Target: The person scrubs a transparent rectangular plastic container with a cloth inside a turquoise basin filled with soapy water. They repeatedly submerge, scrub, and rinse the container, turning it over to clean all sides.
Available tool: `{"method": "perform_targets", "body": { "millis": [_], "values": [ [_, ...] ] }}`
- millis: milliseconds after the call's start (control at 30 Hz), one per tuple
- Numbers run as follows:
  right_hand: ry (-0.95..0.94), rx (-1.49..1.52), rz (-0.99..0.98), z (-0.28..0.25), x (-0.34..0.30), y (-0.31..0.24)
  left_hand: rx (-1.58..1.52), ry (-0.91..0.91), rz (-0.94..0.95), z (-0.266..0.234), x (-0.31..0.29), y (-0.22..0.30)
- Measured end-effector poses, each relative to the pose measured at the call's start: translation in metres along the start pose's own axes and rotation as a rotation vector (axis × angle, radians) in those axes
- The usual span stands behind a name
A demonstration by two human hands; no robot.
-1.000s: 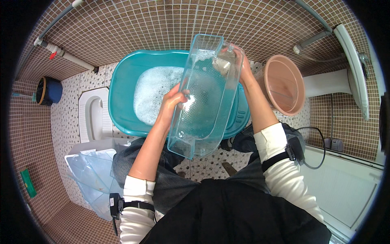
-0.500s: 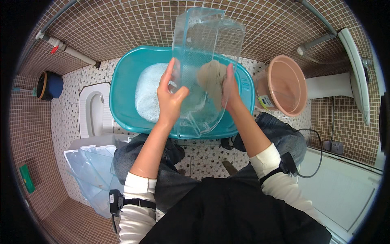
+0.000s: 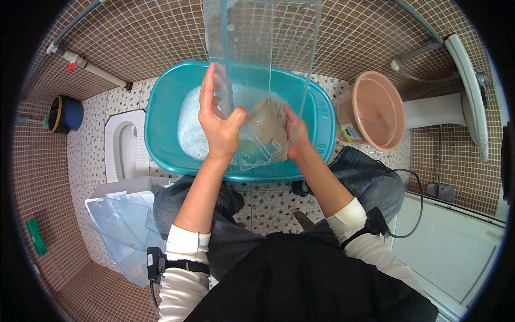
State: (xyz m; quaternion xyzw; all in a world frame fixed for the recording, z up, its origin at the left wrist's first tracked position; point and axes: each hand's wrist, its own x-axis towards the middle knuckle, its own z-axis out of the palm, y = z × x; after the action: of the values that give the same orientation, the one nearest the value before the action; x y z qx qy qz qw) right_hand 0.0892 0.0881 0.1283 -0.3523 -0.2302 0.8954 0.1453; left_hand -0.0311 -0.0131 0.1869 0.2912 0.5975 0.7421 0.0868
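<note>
A clear plastic drawer is held tilted above a teal tub, its far end raised towards the tiled wall. My left hand grips its left side, fingers along the outer wall and thumb at the near edge. My right hand is closed on a beige cloth at the drawer's near right part. The cloth is partly seen through the plastic, so I cannot tell exactly which face it touches. White suds float on the water in the tub's left half.
A pinkish bucket stands right of the tub, beside a pedestal sink. A squat toilet lies to the left. Nearer, a grey-white bin holds clear plastic panels. A dark blue pot stands far left.
The drawer has shifted away from me and slightly left, its far end now cut off by the upper edge. My right hand and the cloth have moved left and nearer.
</note>
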Motion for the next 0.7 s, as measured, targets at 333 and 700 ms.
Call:
{"method": "perform_targets", "body": {
  "millis": [333, 700],
  "values": [
    [-0.053, 0.051, -0.005, -0.001, -0.008, -0.013, 0.135, -0.03, 0.142, -0.012, 0.01, -0.001],
    [-0.135, 0.319, -0.008, 0.012, 0.012, 0.028, 0.042, 0.104, 0.107, 0.003, 0.009, 0.004]
  ]
}}
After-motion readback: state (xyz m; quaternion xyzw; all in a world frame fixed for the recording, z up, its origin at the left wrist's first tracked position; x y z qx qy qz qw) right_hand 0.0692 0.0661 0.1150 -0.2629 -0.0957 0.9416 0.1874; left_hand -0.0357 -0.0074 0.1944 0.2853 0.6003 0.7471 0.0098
